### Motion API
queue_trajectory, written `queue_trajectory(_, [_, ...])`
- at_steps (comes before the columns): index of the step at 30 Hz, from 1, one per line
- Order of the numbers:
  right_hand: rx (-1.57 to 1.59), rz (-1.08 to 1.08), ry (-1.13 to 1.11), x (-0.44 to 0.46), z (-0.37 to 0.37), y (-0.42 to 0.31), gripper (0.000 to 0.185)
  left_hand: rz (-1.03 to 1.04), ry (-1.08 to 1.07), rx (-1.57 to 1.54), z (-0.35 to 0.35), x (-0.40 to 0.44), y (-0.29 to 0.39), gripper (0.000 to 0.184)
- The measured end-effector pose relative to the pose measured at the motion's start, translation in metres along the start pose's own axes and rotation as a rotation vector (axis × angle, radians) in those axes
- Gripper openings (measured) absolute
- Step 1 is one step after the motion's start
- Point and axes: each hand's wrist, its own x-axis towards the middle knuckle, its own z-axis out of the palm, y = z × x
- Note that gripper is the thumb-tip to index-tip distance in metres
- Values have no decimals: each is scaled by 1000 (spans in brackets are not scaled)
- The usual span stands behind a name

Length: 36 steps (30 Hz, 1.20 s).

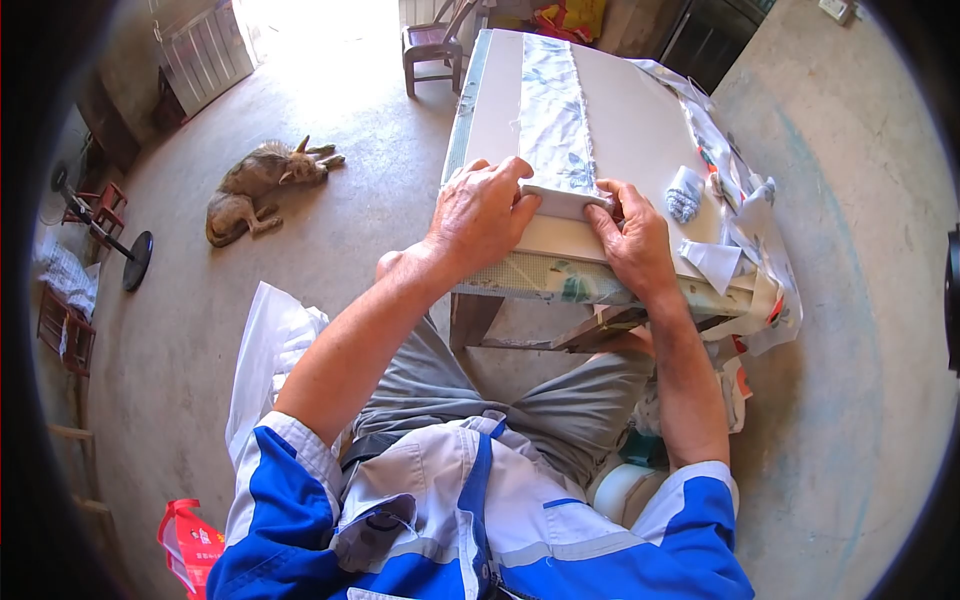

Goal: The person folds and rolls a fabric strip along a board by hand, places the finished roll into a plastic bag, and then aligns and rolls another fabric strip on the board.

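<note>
A long white cloth strip (553,105) with a faint bluish pattern and frayed edges runs lengthwise over the table. Its near end meets a flat, pale folded band (562,202) between my two hands. My left hand (482,208) closes on the band's left end, thumb along the near side. At the right end, my right hand (633,238) pinches it between thumb and curled fingers. Whether the band is cloth alone or has something stiff inside, I cannot tell. A small rolled-up cloth bundle (685,196) lies to the right of my right hand.
The pale tabletop (640,110) has cloth scraps (712,262) and strips (735,190) hanging along its right edge. A dog (262,185) lies on the floor at left. There are also a wooden chair (432,45), a fan stand (138,262) and a red bag (190,545).
</note>
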Motion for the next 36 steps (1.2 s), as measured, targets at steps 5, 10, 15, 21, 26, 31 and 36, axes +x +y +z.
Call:
queue_trajectory(5, [-40,55,-9,3,0,-2,38,-63,-24,48,2,6,2,37])
queue_trajectory(10, [-108,78,-5,6,3,-2,43,-90,-35,145,5,11,3,40])
queue_trajectory(15, [-258,89,-21,6,0,-2,47,-91,-45,187,6,14,-1,42])
queue_trajectory(21, [-400,-228,49,-6,9,-21,51,-144,-100,202,3,17,4,43])
queue_trajectory(26, [-412,-431,-93,-22,36,-37,73,-102,-31,186,8,17,-1,40])
queue_trajectory(31, [-513,-261,-297,-27,26,-33,93,-130,-100,178,4,18,3,39])
queue_trajectory(36, [-536,-178,-329,-27,4,-14,99,-88,-66,233,6,18,1,43])
